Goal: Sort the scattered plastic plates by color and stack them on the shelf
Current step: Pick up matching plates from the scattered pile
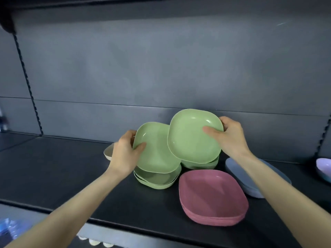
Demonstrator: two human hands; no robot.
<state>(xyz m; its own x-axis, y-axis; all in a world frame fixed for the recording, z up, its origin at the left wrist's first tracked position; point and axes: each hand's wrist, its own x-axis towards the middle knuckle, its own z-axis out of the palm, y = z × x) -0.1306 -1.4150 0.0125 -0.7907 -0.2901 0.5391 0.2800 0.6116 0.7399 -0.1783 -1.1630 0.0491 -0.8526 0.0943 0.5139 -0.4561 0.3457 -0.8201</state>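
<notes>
left hand (123, 153) pinches the left green plate (157, 151) by its rim, right hand (231, 136) the right green plate (191, 138), both above green stacks (157, 182) on the shelf (71, 176); light, stiff, probably slick.

The scene was dim and cool, the grey back panel (161, 59) unevenly lit and the dark shelf (53, 172) nearly black. Small glare streaks sat on the upper green plate (193, 138); the frame's left edge was smeared, and straight lines bowed near the borders.
</notes>
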